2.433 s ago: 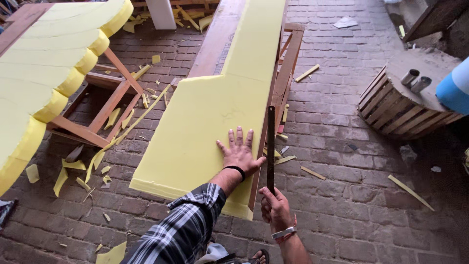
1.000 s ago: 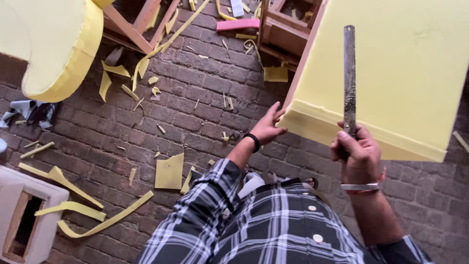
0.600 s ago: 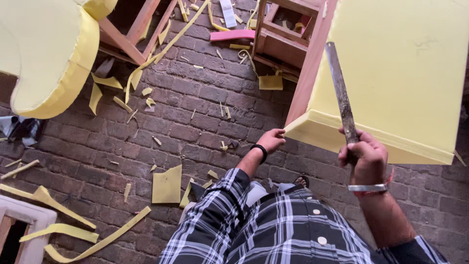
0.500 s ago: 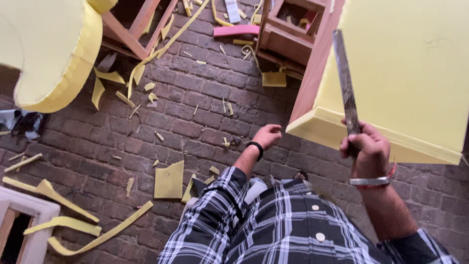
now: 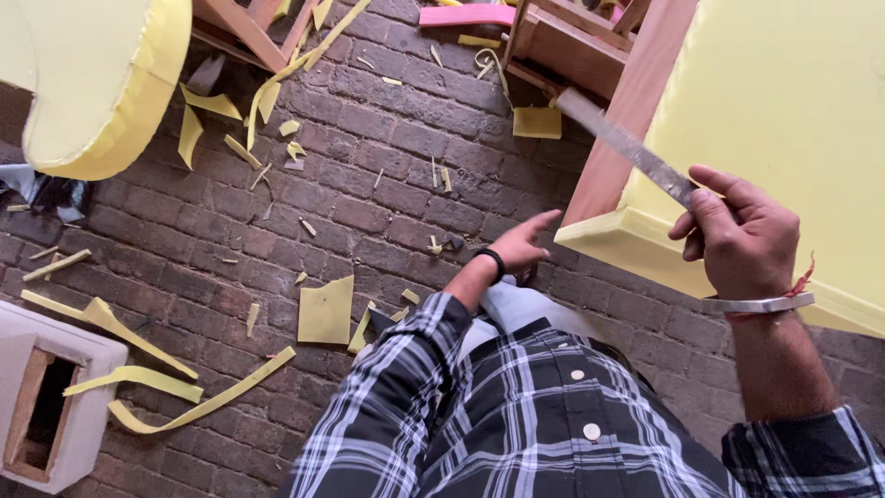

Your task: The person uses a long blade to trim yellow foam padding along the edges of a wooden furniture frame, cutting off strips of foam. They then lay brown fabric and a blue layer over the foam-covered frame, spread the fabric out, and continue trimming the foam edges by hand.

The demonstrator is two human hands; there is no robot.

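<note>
in the head view, a long flat metal blade [image 5: 627, 148] is being gripped at its lower end by the right hand [image 5: 742, 240], the fingers [image 5: 710, 207] being closed around it. the blade's long axis is running up and to the left from that hand, across the wooden frame edge [image 5: 636, 120] beside the yellow foam slab [image 5: 793, 111]. the left hand [image 5: 521, 244] is being held lower (nothing in it), its fingers spread open and pointing toward the slab's near corner [image 5: 590, 231], just short of touching. the right hand is lying nearer the foam. yellow foam scraps [image 5: 324, 312] are lying scattered over the brick floor [image 5: 369, 175].
</note>
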